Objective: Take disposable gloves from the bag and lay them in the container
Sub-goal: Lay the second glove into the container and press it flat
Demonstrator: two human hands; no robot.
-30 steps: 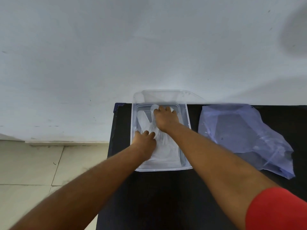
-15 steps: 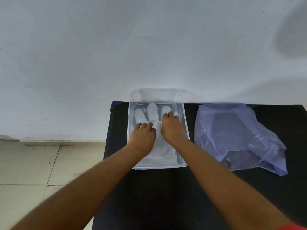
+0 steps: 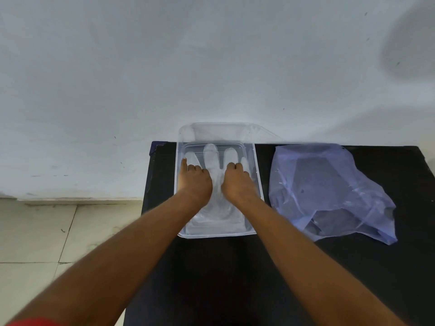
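inside the clear plastic container (image 3: 258, 182), both hands press on a translucent disposable glove (image 3: 217, 203).
left hand (image 3: 195, 183) and right hand (image 3: 236, 184) lie knuckles up, fingers curled down onto the glove, gripping nothing; its fingers point past the fingertips toward the wall (image 3: 164, 67). right of the right hand, the bluish plastic bag (image 3: 329, 191) lies on the black table (image 3: 235, 278).

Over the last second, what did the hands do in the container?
The right hand drew back from the glove's fingertips to lie beside the left hand; the left slid toward the container's left wall. Both press the glove flat, gripping nothing. Container and bag stayed put.
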